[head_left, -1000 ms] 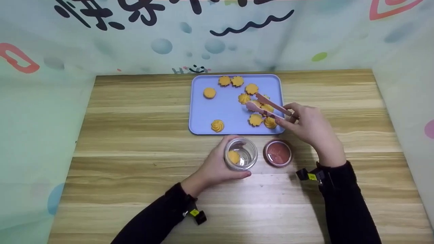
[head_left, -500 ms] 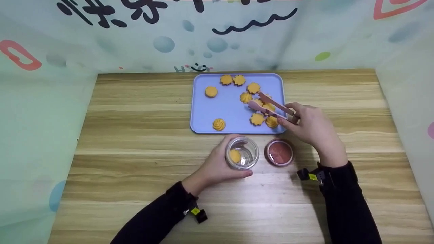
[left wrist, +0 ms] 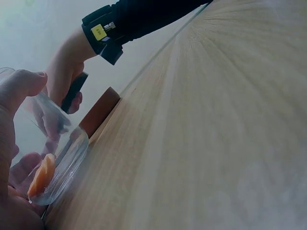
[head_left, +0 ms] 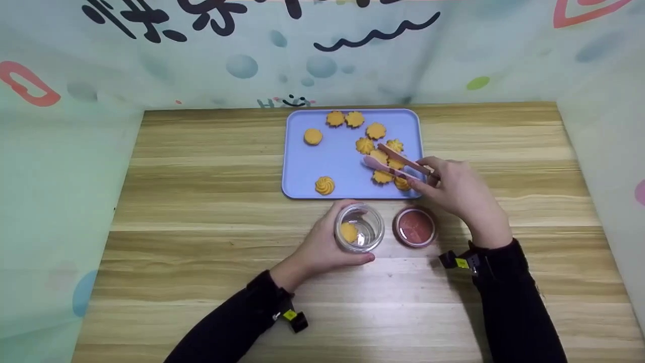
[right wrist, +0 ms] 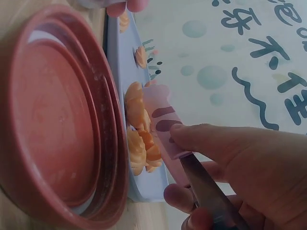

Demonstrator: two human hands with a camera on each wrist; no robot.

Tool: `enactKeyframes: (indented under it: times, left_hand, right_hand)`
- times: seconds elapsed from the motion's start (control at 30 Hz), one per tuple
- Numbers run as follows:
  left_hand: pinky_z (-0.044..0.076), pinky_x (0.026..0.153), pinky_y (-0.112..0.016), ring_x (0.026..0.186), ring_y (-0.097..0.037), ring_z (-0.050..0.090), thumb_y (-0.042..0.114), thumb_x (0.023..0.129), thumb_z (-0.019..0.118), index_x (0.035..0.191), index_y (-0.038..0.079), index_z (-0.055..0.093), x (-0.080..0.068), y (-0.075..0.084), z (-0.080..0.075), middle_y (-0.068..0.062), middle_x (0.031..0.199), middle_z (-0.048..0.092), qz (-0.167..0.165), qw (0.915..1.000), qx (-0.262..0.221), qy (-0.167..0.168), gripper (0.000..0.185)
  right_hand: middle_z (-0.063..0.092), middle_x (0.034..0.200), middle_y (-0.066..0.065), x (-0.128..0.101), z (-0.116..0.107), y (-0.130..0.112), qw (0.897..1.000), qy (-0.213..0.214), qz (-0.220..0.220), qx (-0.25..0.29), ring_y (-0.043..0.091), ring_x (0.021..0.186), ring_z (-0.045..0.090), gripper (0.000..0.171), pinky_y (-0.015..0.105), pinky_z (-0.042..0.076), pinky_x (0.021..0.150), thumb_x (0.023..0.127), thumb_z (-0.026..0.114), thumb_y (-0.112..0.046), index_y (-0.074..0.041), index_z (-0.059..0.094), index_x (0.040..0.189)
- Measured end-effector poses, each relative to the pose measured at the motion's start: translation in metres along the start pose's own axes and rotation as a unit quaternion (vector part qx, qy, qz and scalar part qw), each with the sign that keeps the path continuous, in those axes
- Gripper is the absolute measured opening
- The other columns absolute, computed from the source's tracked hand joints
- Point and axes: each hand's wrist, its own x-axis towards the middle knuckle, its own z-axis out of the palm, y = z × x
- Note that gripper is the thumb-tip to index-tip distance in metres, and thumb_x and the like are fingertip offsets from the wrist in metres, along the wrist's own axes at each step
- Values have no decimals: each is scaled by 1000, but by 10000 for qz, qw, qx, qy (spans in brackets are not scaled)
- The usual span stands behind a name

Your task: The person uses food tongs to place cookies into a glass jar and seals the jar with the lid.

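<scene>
Since the previous frame, the right hand (head_left: 458,189) and its tongs (head_left: 403,159) have shifted slightly toward the person; the left hand (head_left: 320,244) and the glass jar (head_left: 373,221) keep their places.

Right hand: thumb and fingers pinch the pink tongs. Tong tips stand apart, one on either side of a cookie (head_left: 378,157) in the cluster at the tray's right side. Contact between tips and cookie: cannot tell.

Left hand: fingers and thumb wrap round the jar, mouth up, just in front of the tray (head_left: 322,161). One loose cookie (head_left: 348,232) lies at the jar's bottom, by the wall nearer the palm.

Lid (head_left: 415,226): round, reddish, hollow side up, on the wooden tabletop (head_left: 201,201) between jar and right forearm.

Tray: pale blue-violet, at the far edge of the tabletop. Two scalloped cookies (head_left: 344,119) sit at its back rim; a smooth round cookie (head_left: 313,136) and a swirled cookie (head_left: 324,185) lie on its left half.
</scene>
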Motion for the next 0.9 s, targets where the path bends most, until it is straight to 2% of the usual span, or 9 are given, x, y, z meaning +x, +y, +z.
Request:
enactKeyframes:
  times: [0.3,0.57,0.77,0.87,0.9]
  left_hand:
    - [37,111,-33,121,-5,52,47,54,89,134,35,37,0,-1,0,19,128,54,59,9999,-89,-22,96]
    - [38,111,-33,121,-6,53,44,54,90,135,30,38,-1,4,-1,17,127,54,0,9998,-198,-37,97]
    - [37,112,-36,121,-15,54,32,57,91,133,26,40,-3,24,-7,13,126,57,66,9991,-404,-95,92]
    - [38,111,-37,122,-18,54,31,58,91,134,25,40,-3,27,-8,12,127,56,65,9991,-408,-119,92]
    - [38,111,-37,122,-17,53,34,58,91,135,25,39,-3,22,-7,11,128,56,77,9991,-385,-128,93]
  right_hand:
    - [60,70,3,1,0,-2,9992,147,-76,-354,21,59,53,41,31,38,49,88,64,-42,-13,61,117]
    - [64,72,3,1,1,0,9992,254,-109,-284,20,59,54,40,32,39,51,89,61,-45,-13,64,113]
    - [68,86,5,-1,1,1,9992,319,-141,-198,21,67,56,40,35,43,56,89,62,-44,-11,65,112]
    - [66,94,8,-1,0,1,9987,403,-246,-188,23,74,59,42,40,48,64,89,63,-42,-8,65,113]
    - [65,95,9,-2,-1,1,9986,421,-273,-187,24,77,59,42,41,49,66,88,64,-41,-7,66,113]
